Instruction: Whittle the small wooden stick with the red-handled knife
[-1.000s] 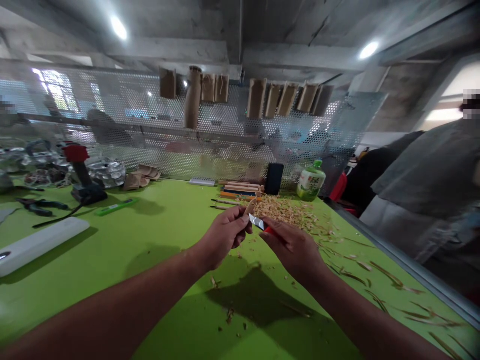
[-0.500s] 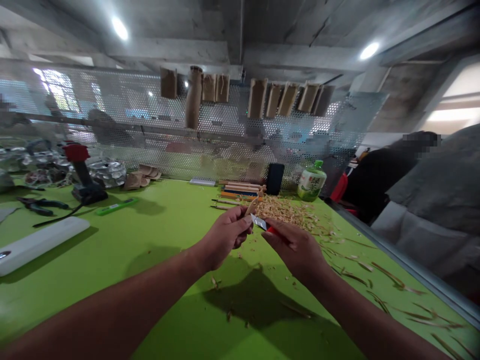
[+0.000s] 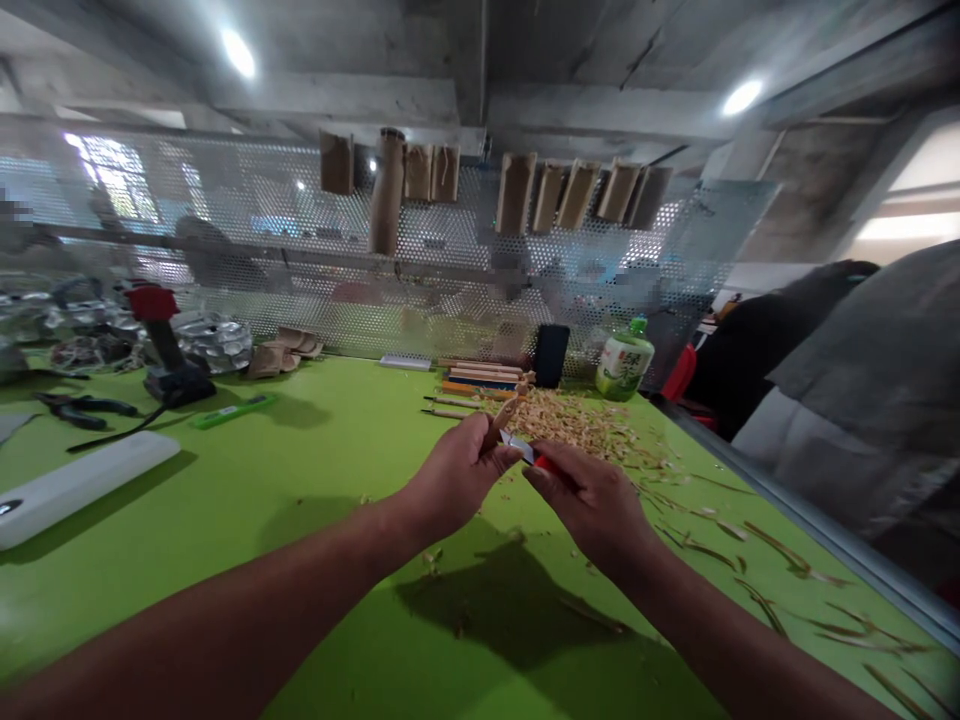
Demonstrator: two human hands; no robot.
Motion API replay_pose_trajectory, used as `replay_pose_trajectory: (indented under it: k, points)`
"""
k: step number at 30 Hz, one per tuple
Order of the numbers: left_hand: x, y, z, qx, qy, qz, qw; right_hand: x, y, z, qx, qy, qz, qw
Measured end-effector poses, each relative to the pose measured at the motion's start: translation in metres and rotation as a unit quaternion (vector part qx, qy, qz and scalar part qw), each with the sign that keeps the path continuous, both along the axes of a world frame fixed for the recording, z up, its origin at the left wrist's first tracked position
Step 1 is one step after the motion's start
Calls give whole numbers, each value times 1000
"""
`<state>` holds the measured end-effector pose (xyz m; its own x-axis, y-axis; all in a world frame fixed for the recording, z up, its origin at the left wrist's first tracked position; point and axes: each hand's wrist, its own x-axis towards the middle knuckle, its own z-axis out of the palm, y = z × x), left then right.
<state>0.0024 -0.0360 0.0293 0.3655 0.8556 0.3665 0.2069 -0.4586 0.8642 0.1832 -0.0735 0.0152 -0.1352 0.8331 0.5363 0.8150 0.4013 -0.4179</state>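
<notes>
My left hand [image 3: 455, 473] is closed around a small wooden stick [image 3: 501, 415], whose tip pokes up past my fingers. My right hand [image 3: 592, 500] is closed on a red-handled knife [image 3: 527, 452], its silver blade resting against the stick just beside my left thumb. Both hands are held together above the green table [image 3: 315, 480]. A heap of wood shavings [image 3: 577, 425] lies just beyond them on the table.
Long shavings [image 3: 757, 570] litter the table's right side by its metal edge. Behind stand a green-capped bottle [image 3: 624, 362], a dark phone [image 3: 550, 356] and stacked sticks [image 3: 476, 380]. To the left lie a white bar [image 3: 75, 485], pliers [image 3: 79, 408] and a red-topped tool [image 3: 166, 345]. A person in grey [image 3: 870, 400] stands right.
My hands have closed in on each other, and the blade now sits tighter against the stick near my left thumb. The person at the right has shifted a little.
</notes>
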Motion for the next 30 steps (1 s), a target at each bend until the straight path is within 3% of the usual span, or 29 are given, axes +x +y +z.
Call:
replay_pose_trajectory:
  k: [8, 22, 30]
  points:
    - [1, -6, 4, -14, 21, 8, 1000, 2, -2, 1, 8, -2, -19, 1000]
    - [2, -5, 2, -3, 33, 12, 999, 1, -5, -1, 105, -72, -59, 990]
    - [0, -5, 6, -49, 23, -20, 998, 8, 1, 3, 94, -42, -1, 995]
